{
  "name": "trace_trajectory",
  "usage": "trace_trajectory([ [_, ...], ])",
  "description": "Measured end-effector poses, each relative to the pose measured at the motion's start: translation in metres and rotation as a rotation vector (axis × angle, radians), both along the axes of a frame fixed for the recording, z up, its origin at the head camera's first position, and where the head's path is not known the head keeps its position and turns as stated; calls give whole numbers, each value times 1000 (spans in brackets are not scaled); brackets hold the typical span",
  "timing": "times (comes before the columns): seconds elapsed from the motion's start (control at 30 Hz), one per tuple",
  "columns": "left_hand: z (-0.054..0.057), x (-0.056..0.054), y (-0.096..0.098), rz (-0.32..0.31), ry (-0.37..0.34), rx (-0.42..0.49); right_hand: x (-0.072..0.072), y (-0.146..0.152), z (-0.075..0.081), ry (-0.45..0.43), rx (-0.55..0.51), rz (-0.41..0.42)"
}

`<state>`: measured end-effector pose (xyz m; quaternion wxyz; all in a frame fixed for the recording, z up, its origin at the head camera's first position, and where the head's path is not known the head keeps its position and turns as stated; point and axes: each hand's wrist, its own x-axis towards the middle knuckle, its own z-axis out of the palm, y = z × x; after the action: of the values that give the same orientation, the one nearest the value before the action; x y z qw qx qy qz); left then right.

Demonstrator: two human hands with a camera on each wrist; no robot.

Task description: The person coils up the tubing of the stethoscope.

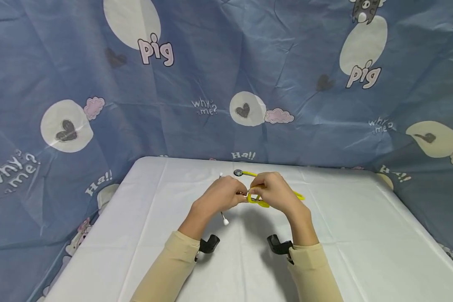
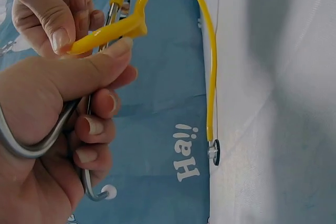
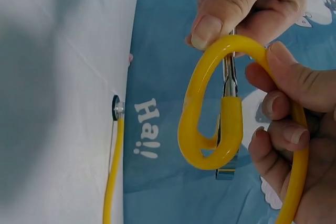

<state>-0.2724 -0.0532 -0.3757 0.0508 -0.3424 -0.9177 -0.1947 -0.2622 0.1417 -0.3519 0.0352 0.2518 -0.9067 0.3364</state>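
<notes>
Looping between both hands is yellow stethoscope tubing.

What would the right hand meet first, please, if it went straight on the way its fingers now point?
The right hand would likely meet the loop of yellow tubing first, with the left hand just beyond; exact depth is hard to judge.

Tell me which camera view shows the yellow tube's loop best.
The right wrist view: the loop appears large, its opening facing the camera. The left wrist view shows it obliquely near the picture's top; the head view shows it small, between the left hand and right hand.
</notes>
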Motion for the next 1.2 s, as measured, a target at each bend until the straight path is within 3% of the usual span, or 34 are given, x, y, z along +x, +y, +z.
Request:
trace_trajectory([
  [0.23, 1, 0, 1, -32, -44, 20, -5, 6, -2, 13, -34, 30],
  [0.67, 4, 5, 3, -117, -46, 26, -5, 13, -2, -63, -73, -20],
  [0.93, 8, 8, 6, -167, -114, 82, -7, 26, -9, -163, -163, -52],
  [1.2, 15, 9, 5, -229, -173, 170, -10, 33, -7, -177, -195, 11],
])
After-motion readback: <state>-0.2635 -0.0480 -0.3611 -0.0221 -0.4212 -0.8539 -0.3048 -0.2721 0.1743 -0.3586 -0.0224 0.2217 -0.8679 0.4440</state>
